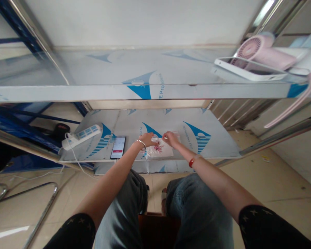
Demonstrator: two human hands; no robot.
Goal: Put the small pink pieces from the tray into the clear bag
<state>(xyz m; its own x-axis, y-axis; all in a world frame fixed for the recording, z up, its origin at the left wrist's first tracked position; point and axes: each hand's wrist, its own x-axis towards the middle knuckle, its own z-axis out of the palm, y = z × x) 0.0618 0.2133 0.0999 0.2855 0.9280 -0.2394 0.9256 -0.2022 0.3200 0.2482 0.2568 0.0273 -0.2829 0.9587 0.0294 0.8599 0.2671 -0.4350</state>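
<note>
A small clear plastic bag (166, 152) with dark red pieces or a red print lies near the front edge of the lower shelf. My left hand (147, 139) is at its upper left corner, fingers bent and closed on the plastic. At the upper right, my right hand (171, 139) pinches the bag's top between thumb and fingertips. Something small and whitish shows at those fingertips, too small to name. A smartphone (118, 148) with a lit screen lies left of my left hand, apart from it.
A white power strip (84, 136) with a cable sits at the lower shelf's left end. Above my hands runs the upper shelf's edge (93, 93). It carries a pink handheld fan (266, 53) and a white tablet-like frame (248, 71); a pink strap (290, 107) hangs down.
</note>
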